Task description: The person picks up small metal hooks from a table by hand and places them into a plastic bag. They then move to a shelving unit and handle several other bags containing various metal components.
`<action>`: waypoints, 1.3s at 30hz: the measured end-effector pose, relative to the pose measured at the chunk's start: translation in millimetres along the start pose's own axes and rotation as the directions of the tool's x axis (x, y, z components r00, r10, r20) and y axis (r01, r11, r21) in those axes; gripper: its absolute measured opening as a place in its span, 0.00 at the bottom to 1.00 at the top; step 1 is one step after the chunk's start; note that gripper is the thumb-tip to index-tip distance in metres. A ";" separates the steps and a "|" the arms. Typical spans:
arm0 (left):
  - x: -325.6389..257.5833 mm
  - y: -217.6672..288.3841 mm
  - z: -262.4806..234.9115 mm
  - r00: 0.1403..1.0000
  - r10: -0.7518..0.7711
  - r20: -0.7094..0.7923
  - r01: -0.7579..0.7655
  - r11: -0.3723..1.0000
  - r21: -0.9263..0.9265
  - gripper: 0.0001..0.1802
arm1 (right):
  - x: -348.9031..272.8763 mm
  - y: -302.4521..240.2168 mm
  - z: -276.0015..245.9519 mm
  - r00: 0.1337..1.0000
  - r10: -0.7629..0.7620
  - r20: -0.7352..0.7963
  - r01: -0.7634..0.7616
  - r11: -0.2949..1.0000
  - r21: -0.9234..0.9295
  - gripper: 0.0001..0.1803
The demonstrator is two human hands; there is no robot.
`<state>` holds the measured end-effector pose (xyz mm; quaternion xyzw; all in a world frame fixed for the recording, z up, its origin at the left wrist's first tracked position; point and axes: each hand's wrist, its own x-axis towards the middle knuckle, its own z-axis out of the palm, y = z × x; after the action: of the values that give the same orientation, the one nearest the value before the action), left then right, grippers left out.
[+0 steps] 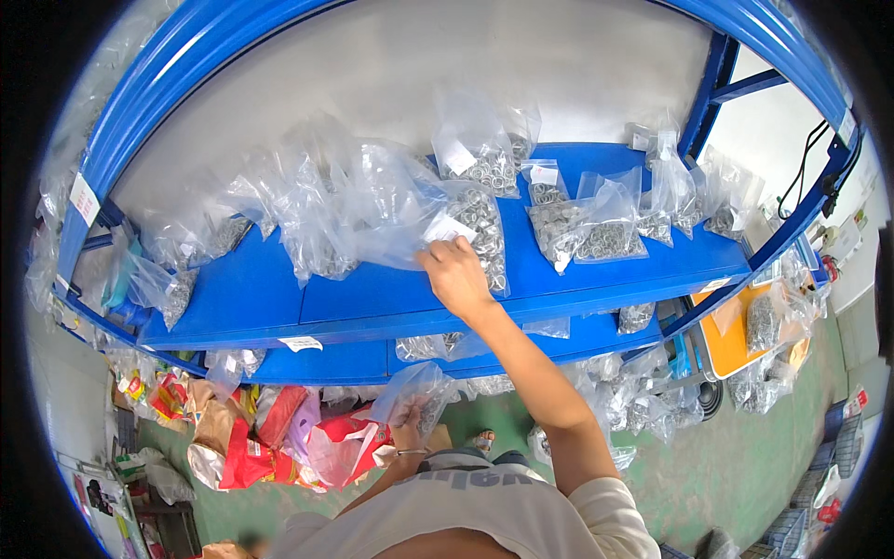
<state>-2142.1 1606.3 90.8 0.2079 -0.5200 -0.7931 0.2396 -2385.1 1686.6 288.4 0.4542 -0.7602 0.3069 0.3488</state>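
Observation:
My right hand [456, 275] reaches up to the blue shelf [372, 303]. Its curled fingers grip the edge of a clear plastic bag [484, 233] of grey metal rings, right by a white paper label [449, 229]. Low in front of my body, my left hand [407, 433] is closed on another clear plastic bag [419, 391] with small grey pieces inside; the bag partly covers the fingers. Just left of the gripped bag, a large, crumpled clear bag [386, 200] leans over its neighbours. More bags of metal parts [610, 240] lie to the right.
Below is a lower blue shelf [358, 361] with more bags. Red and brown packages [251, 447] are piled at lower left. An orange board [731, 335] stands at the right, by a blue post [792, 210] with dark cables. The floor [689, 475] is green.

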 end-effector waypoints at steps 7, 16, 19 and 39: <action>4.4 18.4 20.2 0.995 0.062 0.076 -0.066 0.997 0.047 0.13 | 2.3 6.6 -5.6 0.977 0.133 -0.170 -0.121 0.989 0.080 0.15; -0.8 1.2 38.5 0.994 0.100 -0.045 -0.098 0.994 0.047 0.13 | 5.4 16.1 -18.9 0.815 0.554 -0.170 -0.389 0.741 0.547 0.08; 0.0 -8.6 40.2 0.996 0.007 -0.092 0.001 0.996 0.085 0.12 | 1.6 23.5 -23.3 0.921 0.383 -0.068 -0.326 0.856 0.402 0.09; -27.1 -15.0 62.9 0.972 0.076 -0.223 -0.025 0.975 0.223 0.12 | -42.2 88.5 -122.0 0.760 0.451 0.468 -0.205 -0.518 0.831 0.19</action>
<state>-2159.4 1673.2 102.6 0.3101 -0.5779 -0.6953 0.2939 -2420.0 1837.7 310.3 0.2202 -0.2491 0.9118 -0.2410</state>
